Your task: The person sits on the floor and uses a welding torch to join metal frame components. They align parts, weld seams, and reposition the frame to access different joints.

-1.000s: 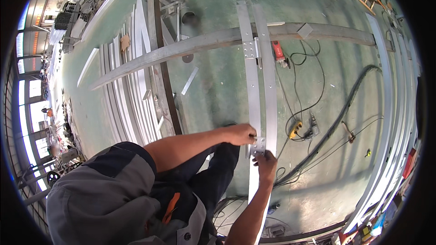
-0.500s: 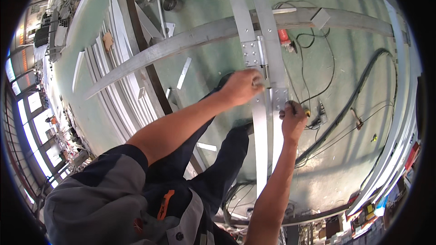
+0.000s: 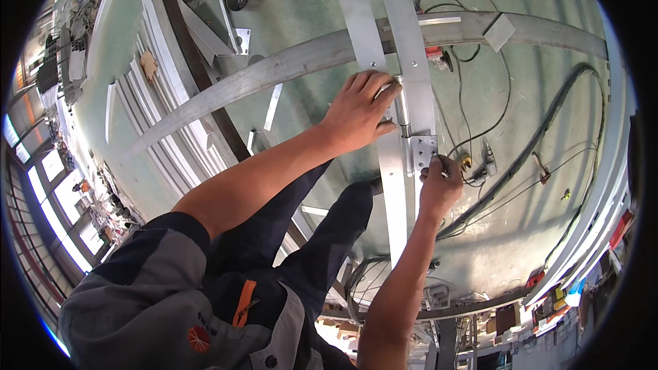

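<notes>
A metal hinge (image 3: 404, 109) lies across two long flat silver bars, its bright round barrel between them. The left bar (image 3: 363, 34) and the right bar (image 3: 403, 20) run side by side away from me. My left hand (image 3: 360, 113) covers the upper leaf, thumb and fingers curled over it and the top of the barrel. On the right bar sits the lower leaf (image 3: 425, 147), a plate with several holes. My right hand (image 3: 441, 185) pinches its lower right corner. The fingertips partly hide that edge.
A grey metal beam (image 3: 288, 55) crosses beneath the bars. Long white profiles (image 3: 161, 123) lie at the left beside a dark beam (image 3: 195, 62). On the green floor at the right are a thick black cable (image 3: 531, 140), a red power tool (image 3: 435, 55) and a hammer (image 3: 541, 168).
My left hand has moved up from below the upper leaf onto it and the barrel's top. My right hand stays by the lower leaf's corner. The view has shifted slightly.
</notes>
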The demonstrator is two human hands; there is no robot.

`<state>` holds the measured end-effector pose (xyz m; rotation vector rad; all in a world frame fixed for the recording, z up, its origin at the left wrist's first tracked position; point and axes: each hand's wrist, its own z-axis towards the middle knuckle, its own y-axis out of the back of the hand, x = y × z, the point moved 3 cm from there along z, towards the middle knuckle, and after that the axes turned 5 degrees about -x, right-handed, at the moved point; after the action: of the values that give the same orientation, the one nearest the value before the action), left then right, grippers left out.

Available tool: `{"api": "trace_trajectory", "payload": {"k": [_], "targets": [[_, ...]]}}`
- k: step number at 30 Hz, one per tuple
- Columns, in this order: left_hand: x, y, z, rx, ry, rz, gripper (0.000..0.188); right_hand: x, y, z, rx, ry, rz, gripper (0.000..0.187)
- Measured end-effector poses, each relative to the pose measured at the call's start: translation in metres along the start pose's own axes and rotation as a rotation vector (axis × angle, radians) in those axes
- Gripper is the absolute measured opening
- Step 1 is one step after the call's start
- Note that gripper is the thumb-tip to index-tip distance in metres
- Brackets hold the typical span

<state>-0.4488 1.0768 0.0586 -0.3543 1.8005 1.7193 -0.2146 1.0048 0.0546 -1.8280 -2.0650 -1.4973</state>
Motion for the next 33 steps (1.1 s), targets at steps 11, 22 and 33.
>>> {"api": "trace_trajectory", "payload": {"k": [11,22,33], "targets": [[0.009,0.009,0.026,-0.103,0.085,-0.121,0.078,0.006,0.002,0.001,0.037,0.103,-0.023,0.014],[0.116,0.016,0.169,-0.058,0.058,0.200,0.050,0.005,-0.005,-0.016,-0.097,0.251,-0.108,0.017],[0.116,0.015,0.183,-0.071,0.129,0.041,0.045,0.006,-0.003,-0.013,-0.076,0.286,-0.134,0.017]]}}
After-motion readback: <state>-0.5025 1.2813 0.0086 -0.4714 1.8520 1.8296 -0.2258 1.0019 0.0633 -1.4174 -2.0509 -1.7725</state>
